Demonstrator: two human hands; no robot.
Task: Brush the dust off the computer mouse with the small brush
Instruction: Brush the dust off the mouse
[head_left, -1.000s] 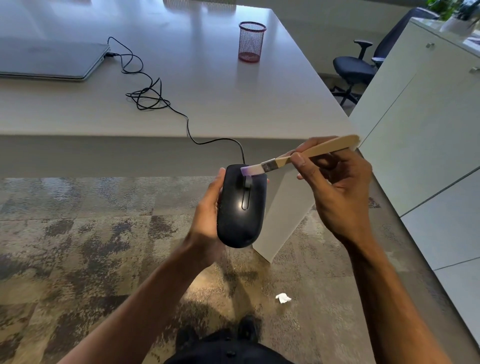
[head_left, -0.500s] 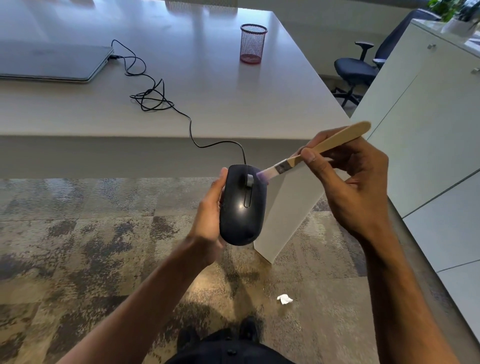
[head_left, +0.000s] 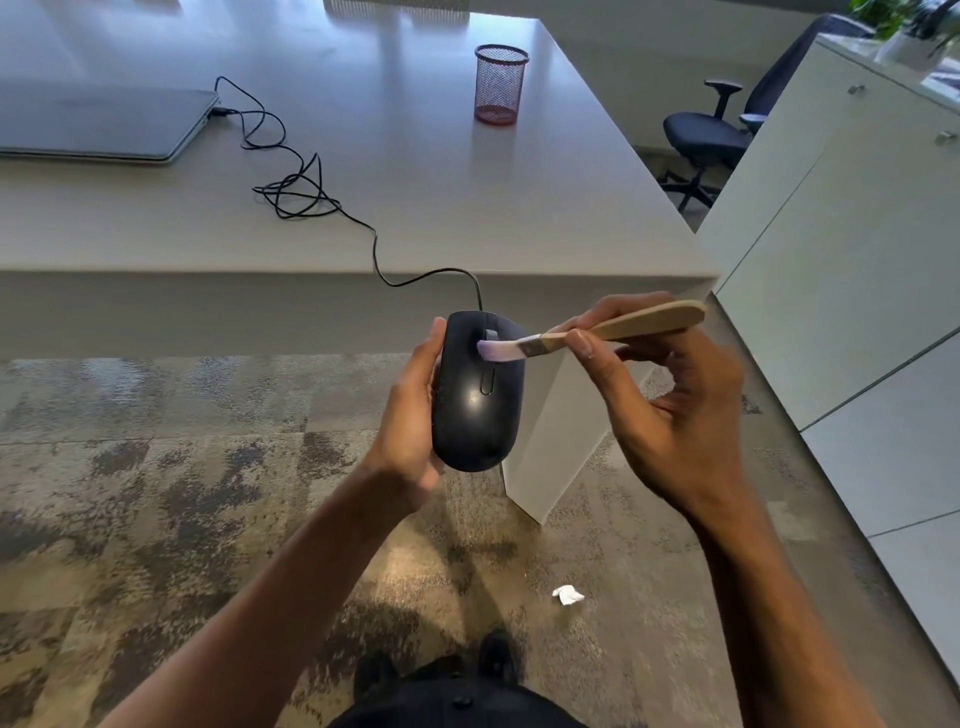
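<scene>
A black wired computer mouse (head_left: 475, 410) is held upright in front of the desk edge, top face toward me, by my left hand (head_left: 410, 415), which grips it from its left side. My right hand (head_left: 670, 410) pinches a small brush (head_left: 597, 332) with a pale wooden handle and a metal ferrule. The pale bristles lie on the mouse's upper part, over the scroll wheel. The mouse's black cable (head_left: 306, 192) runs up over the desk edge in a tangle to a closed laptop (head_left: 98, 124).
A white desk (head_left: 415, 171) spans the upper view, with a red mesh pen cup (head_left: 500, 84) on it. White cabinets (head_left: 852, 249) stand to the right, an office chair (head_left: 711, 130) behind them. A crumpled white scrap (head_left: 568, 595) lies on the patterned carpet near my feet.
The brush tip has swept leftward from the mouse's right edge onto the scroll wheel area. My right hand has come in closer, and the handle now lies flatter.
</scene>
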